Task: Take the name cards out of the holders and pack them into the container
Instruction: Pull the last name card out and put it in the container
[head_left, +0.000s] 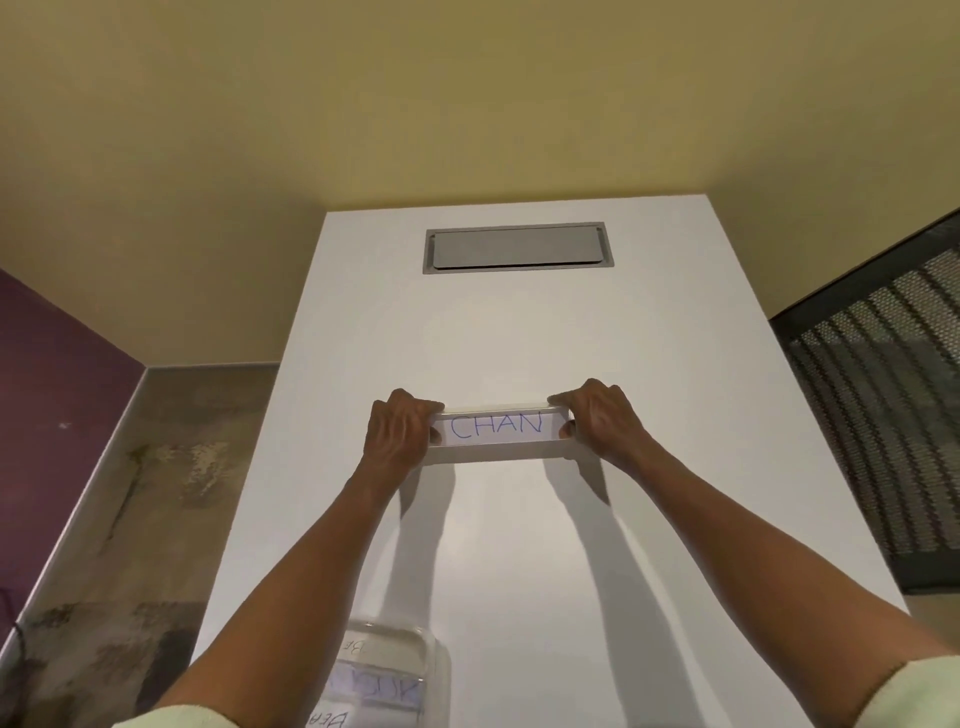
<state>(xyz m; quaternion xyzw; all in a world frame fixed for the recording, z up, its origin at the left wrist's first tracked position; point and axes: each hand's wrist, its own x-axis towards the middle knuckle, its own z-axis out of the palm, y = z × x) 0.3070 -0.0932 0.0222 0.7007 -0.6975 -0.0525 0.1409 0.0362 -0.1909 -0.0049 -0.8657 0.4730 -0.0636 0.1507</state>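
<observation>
- Clearly both hands, left hand (397, 431) and right hand (597, 421), pinch the holder (498, 452) ends, steadying the CHAN card (496, 427) for removal;
- container (387, 675) waits at six o'clock, within easy reach.

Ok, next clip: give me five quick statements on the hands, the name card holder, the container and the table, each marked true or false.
1. Both hands, left hand and right hand, grip the ends of the clear holder. True.
2. The card in the holder reads BEAN. False: it reads CHAN.
3. The clear container near the table's front edge already holds written cards. True.
4. The holder sits inside the container. False: it is farther out on the white table, apart from the container.
5. The grey hatch set into the table stands open. False: its lid lies closed.
</observation>
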